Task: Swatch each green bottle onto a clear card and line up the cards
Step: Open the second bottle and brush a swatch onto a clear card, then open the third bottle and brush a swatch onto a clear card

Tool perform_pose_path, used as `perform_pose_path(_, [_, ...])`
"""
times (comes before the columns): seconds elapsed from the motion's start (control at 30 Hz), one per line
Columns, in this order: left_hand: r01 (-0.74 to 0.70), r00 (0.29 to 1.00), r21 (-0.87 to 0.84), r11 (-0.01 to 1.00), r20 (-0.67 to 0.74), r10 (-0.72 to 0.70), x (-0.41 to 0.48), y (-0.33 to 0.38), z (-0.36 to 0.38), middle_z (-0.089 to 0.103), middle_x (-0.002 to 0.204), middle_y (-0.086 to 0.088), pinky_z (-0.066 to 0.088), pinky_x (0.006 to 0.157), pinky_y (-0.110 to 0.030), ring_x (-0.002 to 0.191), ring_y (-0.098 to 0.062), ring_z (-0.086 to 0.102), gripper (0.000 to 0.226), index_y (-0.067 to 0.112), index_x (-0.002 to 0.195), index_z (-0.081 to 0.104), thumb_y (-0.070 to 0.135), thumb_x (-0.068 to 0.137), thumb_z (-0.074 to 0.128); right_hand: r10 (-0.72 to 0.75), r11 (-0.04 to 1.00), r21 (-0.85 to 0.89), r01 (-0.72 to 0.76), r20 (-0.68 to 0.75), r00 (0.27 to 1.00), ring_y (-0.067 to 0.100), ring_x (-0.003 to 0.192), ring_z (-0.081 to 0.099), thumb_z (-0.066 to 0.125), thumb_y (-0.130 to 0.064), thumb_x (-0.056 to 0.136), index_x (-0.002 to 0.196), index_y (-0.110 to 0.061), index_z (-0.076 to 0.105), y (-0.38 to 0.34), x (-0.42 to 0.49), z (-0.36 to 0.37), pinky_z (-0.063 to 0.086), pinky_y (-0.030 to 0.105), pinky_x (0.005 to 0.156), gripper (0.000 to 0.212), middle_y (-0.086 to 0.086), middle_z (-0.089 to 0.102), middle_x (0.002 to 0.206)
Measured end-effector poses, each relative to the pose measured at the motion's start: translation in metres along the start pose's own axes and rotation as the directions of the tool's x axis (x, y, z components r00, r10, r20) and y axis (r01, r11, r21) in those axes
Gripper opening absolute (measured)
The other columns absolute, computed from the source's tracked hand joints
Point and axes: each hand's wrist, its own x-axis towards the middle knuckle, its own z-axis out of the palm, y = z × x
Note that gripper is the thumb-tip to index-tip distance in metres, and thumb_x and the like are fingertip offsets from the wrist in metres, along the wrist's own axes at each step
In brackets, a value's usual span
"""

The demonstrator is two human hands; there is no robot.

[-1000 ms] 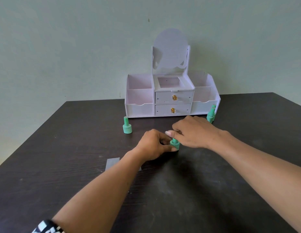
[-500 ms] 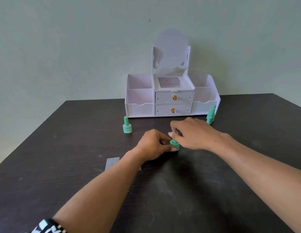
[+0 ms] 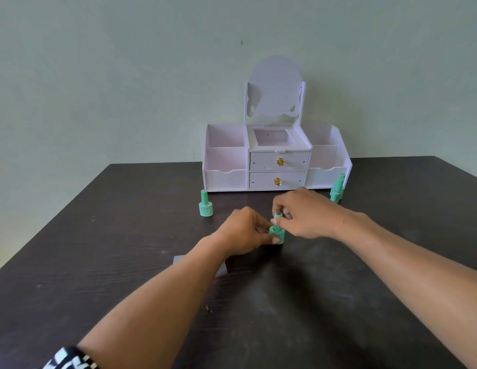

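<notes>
Standing upright between the two hands: one mint-green bottle (image 3: pixel 277 237), squat round base with faint lettering, narrower neck, matching green cap (image 3: pixel 278 216) with a darker top face.
Left hand (image 3: pixel 242 231): fingers curled round the bottle's base, gripping it.
Right hand (image 3: pixel 305 214): thumb and fingertips pinched on the cap.
Second green bottle (image 3: pixel 205 205): upright, beyond and left of the left hand, well apart from it.
Further green bottles (image 3: pixel 337 191): clustered beyond the right hand; count unclear.
Clear card (image 3: pixel 179 260): flat, partly hidden beneath the left forearm.
Surface: dark wood-grain table (image 3: pixel 99 288), scuffed near the right forearm.
White drawer organiser (image 3: pixel 278 166): two gold knobs, beyond both hands.
Wall (image 3: pixel 99 75): pale green.
</notes>
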Motion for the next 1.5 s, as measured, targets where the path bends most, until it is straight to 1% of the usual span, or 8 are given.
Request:
perform_pose_path(0.1, [0.033,0.999,-0.001,0.999,-0.013,-0.033,-0.005,0.001,-0.019,0.076,0.103,0.005,0.053,0.085,-0.030,0.088,-0.009,0.067,0.039,0.020,0.111,0.076,0.042,0.080,0.079,-0.025,1.000,0.014,0.026,-0.044,0.999,0.008,0.070,0.052,0.061,-0.035,0.096,0.094,-0.026,0.065,-0.011,0.012,-0.006,0.042,0.029,0.061,0.010,-0.014,0.053,0.074])
perform_pose_path(0.27, [0.043,0.995,0.011,0.999,-0.087,-0.042,-0.016,-0.009,-0.051,0.076,0.091,0.011,0.056,0.089,-0.036,0.087,-0.012,0.070,0.036,0.026,0.107,0.078,0.045,0.077,0.081,-0.065,0.996,0.058,0.070,-0.089,0.994,0.015,0.074,0.055,0.064,-0.036,0.093,0.088,-0.030,0.062,-0.030,0.034,-0.016,0.048,0.035,0.069,0.008,-0.012,0.051,0.077])
perform_pose_path(0.4, [0.065,0.991,0.046,0.997,-0.121,-0.059,-0.029,-0.022,-0.080,0.077,0.097,0.010,0.055,0.090,-0.033,0.092,-0.012,0.070,0.037,0.031,0.108,0.078,0.047,0.075,0.082,-0.079,0.992,0.086,0.092,-0.141,0.987,0.019,0.081,0.056,0.066,-0.035,0.092,0.091,-0.027,0.066,-0.049,0.053,-0.013,0.049,0.035,0.072,0.007,-0.007,0.055,0.080])
perform_pose_path(0.57, [0.168,0.967,0.083,0.982,-0.208,-0.148,-0.050,-0.061,-0.098,0.075,0.104,0.006,0.049,0.086,-0.025,0.096,-0.010,0.068,0.042,0.024,0.113,0.076,0.045,0.077,0.081,-0.088,0.986,0.131,0.107,-0.143,0.986,0.021,0.084,0.062,0.067,-0.029,0.092,0.097,-0.022,0.072,-0.075,0.074,0.005,0.052,0.035,0.072,0.010,-0.002,0.063,0.093])
perform_pose_path(0.97, [0.248,0.953,0.068,0.966,-0.195,-0.231,-0.062,-0.099,-0.096,0.074,0.112,0.003,0.049,0.088,-0.024,0.096,-0.009,0.066,0.037,0.021,0.116,0.073,0.039,0.084,0.076,-0.032,0.981,0.188,0.052,-0.104,0.994,0.026,0.092,0.066,0.066,-0.023,0.090,0.097,-0.015,0.076,-0.107,0.109,0.040,0.055,0.036,0.072,0.015,0.008,0.070,0.106])
perform_pose_path(1.13, [0.244,0.953,0.064,0.968,-0.202,-0.226,-0.061,-0.100,-0.096,0.074,0.110,0.003,0.048,0.085,-0.023,0.092,-0.008,0.065,0.035,0.021,0.115,0.074,0.038,0.085,0.076,-0.027,0.980,0.194,0.050,-0.121,0.992,0.026,0.093,0.066,0.070,-0.024,0.087,0.098,-0.012,0.077,-0.109,0.112,0.040,0.052,0.034,0.072,0.017,0.008,0.072,0.103])
perform_pose_path(1.27, [0.246,0.948,0.070,0.967,-0.225,-0.225,-0.064,-0.097,-0.099,0.074,0.108,0.003,0.048,0.085,-0.023,0.093,-0.010,0.065,0.035,0.020,0.113,0.075,0.038,0.083,0.078,-0.036,0.977,0.205,0.065,-0.140,0.989,0.023,0.094,0.064,0.074,-0.029,0.085,0.105,-0.013,0.072,-0.108,0.109,0.034,0.052,0.032,0.074,0.025,0.000,0.062,0.095])
perform_pose_path(1.5, [0.187,0.936,0.098,0.978,-0.321,-0.146,-0.069,-0.073,-0.112,0.075,0.100,0.003,0.050,0.082,-0.023,0.086,-0.007,0.066,0.027,0.019,0.107,0.077,0.033,0.083,0.079,-0.017,0.979,0.195,0.056,-0.196,0.980,0.021,0.089,0.063,0.072,-0.035,0.084,0.100,-0.023,0.070,-0.097,0.091,0.010,0.055,0.035,0.079,0.020,-0.002,0.064,0.086])
